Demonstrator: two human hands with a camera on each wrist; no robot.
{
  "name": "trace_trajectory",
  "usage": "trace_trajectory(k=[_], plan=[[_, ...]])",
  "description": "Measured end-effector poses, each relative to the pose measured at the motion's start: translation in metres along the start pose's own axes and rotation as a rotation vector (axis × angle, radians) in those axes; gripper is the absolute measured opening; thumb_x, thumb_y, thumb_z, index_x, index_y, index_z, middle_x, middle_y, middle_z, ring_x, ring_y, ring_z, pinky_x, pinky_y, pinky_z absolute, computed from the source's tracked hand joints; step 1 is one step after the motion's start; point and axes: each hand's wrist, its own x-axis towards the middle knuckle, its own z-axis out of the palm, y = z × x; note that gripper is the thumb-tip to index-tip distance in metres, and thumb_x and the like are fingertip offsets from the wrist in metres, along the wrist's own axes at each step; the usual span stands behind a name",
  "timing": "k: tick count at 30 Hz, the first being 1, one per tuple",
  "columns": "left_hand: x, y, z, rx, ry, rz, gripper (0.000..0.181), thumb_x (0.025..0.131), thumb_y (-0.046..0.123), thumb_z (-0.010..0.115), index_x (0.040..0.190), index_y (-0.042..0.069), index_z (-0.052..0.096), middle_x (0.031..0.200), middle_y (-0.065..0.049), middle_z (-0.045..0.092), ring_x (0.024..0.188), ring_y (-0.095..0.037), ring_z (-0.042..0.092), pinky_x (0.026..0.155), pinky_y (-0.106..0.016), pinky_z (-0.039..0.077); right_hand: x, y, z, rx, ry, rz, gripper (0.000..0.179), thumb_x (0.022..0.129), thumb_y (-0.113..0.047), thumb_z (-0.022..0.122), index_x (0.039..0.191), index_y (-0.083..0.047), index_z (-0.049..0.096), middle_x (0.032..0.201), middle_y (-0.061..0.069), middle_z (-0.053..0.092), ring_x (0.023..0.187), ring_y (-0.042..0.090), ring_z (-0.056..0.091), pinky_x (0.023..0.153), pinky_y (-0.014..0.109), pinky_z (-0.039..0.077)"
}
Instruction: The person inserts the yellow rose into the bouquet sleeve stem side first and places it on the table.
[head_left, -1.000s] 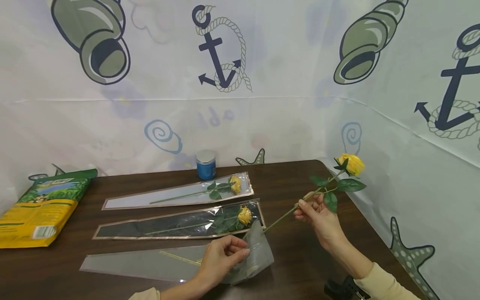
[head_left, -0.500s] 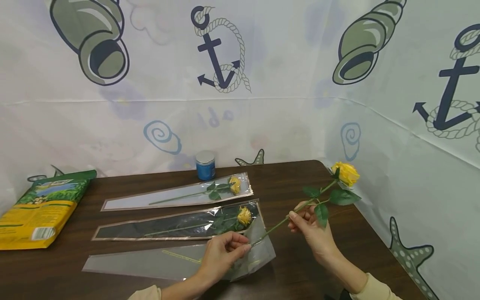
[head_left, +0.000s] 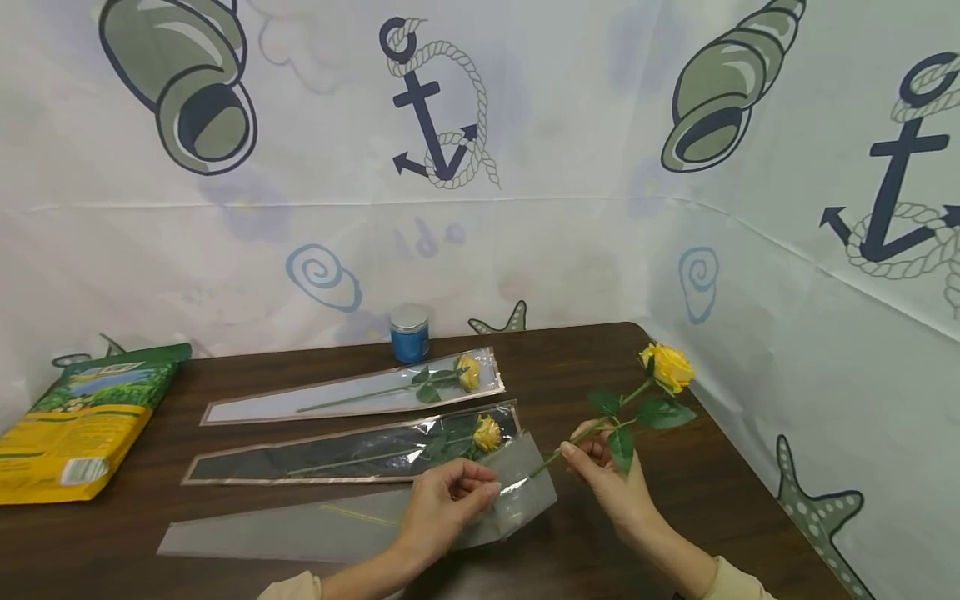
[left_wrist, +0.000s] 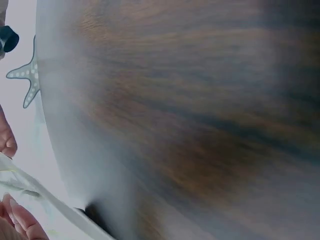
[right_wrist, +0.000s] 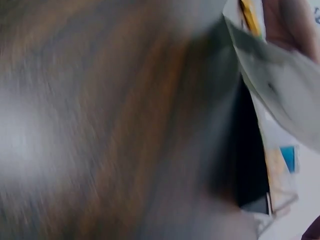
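Observation:
My right hand (head_left: pixel 611 479) pinches the green stem of a yellow rose (head_left: pixel 667 368), bloom raised to the upper right, leaves spread beside the fingers. The stem's lower end goes into the mouth of a grey translucent flower sleeve (head_left: pixel 277 529); inside, it is hard to make out. My left hand (head_left: pixel 448 510) pinches this sleeve near its wide end, thumb against fingertips. The sleeve's narrow part lies on the table to the left, its wide end lifted. In the right wrist view, the sleeve (right_wrist: pixel 285 85) shows as a pale sheet at the right.
Behind the sleeve lie a black-backed sleeve (head_left: pixel 247 460) and a white-backed sleeve (head_left: pixel 262 406), each with a yellow rose inside. A blue jar (head_left: pixel 409 337) stands at the back of the brown table (head_left: pixel 570 358). On the left lies a yellow-green bag (head_left: pixel 90 425).
My right hand has moved left and down with the rose, bringing more of the stem into the sleeve. My left hand keeps hold of the sleeve, whose mouth has flattened somewhat.

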Motion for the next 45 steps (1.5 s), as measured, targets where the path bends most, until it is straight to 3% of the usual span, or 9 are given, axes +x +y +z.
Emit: trace_trajectory(k=[6, 12, 17, 23, 32, 34, 39, 45], plan=[[0.002, -0.001, 0.003, -0.011, -0.005, -0.017, 0.014, 0.078, 0.012, 0.076, 0.089, 0.005, 0.07, 0.075, -0.007, 0.07, 0.059, -0.001, 0.059, 0.054, -0.017, 0.048, -0.006, 0.005, 0.018, 0.047, -0.006, 0.101, 0.022, 0.086, -0.008, 0.066, 0.102, 0.003, 0.055, 0.086, -0.001, 0.059, 0.076, 0.009, 0.054, 0.068, 0.023, 0.046], [0.002, -0.004, 0.002, -0.01, 0.022, -0.015, 0.013, 0.077, 0.01, 0.076, 0.088, 0.006, 0.071, 0.074, -0.006, 0.07, 0.058, -0.001, 0.059, 0.055, -0.018, 0.049, -0.006, 0.005, 0.018, 0.112, 0.012, 0.098, 0.033, 0.093, -0.011, 0.057, 0.121, -0.002, 0.041, 0.093, 0.002, 0.068, 0.077, 0.011, 0.063, 0.072, 0.027, 0.052], [0.002, -0.006, 0.001, -0.001, 0.026, -0.021, 0.013, 0.077, 0.011, 0.076, 0.088, 0.007, 0.071, 0.074, -0.006, 0.07, 0.058, -0.001, 0.058, 0.056, -0.018, 0.049, -0.002, 0.005, 0.013, 0.116, -0.004, 0.082, 0.024, 0.098, -0.017, 0.051, 0.113, -0.001, 0.041, 0.091, 0.003, 0.071, 0.072, 0.012, 0.065, 0.067, 0.027, 0.052], [0.0, -0.006, 0.002, 0.007, 0.01, -0.024, 0.012, 0.078, 0.013, 0.076, 0.088, 0.008, 0.071, 0.074, -0.005, 0.07, 0.059, -0.001, 0.058, 0.056, -0.018, 0.049, 0.002, 0.005, 0.013, 0.127, 0.074, 0.066, 0.013, 0.091, -0.005, 0.059, 0.097, 0.002, 0.05, 0.082, 0.0, 0.068, 0.069, 0.011, 0.063, 0.063, 0.026, 0.054], [0.0, -0.007, 0.001, 0.034, 0.01, 0.009, 0.012, 0.078, 0.015, 0.076, 0.087, 0.008, 0.07, 0.073, -0.004, 0.069, 0.059, -0.001, 0.059, 0.054, -0.019, 0.049, 0.002, 0.001, 0.01, 0.072, 0.074, -0.117, 0.02, 0.093, -0.005, 0.056, 0.108, 0.004, 0.046, 0.09, 0.017, 0.07, 0.073, 0.018, 0.069, 0.065, 0.033, 0.056], [0.001, -0.007, 0.0, 0.036, 0.01, 0.04, 0.011, 0.079, 0.014, 0.075, 0.087, 0.008, 0.07, 0.073, -0.003, 0.069, 0.058, -0.001, 0.059, 0.053, -0.02, 0.049, 0.0, 0.001, 0.011, 0.073, 0.067, -0.147, 0.019, 0.094, -0.004, 0.055, 0.107, 0.006, 0.046, 0.091, 0.019, 0.069, 0.075, 0.019, 0.069, 0.066, 0.034, 0.056], [0.002, -0.008, 0.002, 0.05, 0.015, 0.12, 0.009, 0.079, 0.012, 0.074, 0.086, 0.008, 0.07, 0.071, 0.001, 0.068, 0.058, 0.0, 0.059, 0.052, -0.021, 0.05, -0.003, 0.002, 0.015, -0.035, 0.085, -0.221, 0.016, 0.087, 0.001, 0.063, 0.093, 0.005, 0.049, 0.086, 0.009, 0.065, 0.076, 0.01, 0.066, 0.068, 0.026, 0.055], [0.006, 0.0, 0.004, 0.033, 0.004, 0.035, 0.009, 0.08, 0.015, 0.075, 0.086, 0.01, 0.07, 0.074, -0.002, 0.069, 0.061, -0.001, 0.06, 0.057, -0.021, 0.051, -0.004, 0.005, 0.02, -0.132, 0.061, -0.295, 0.017, 0.08, 0.001, 0.071, 0.089, -0.001, 0.056, 0.082, 0.005, 0.061, 0.071, 0.004, 0.057, 0.063, 0.023, 0.05]])
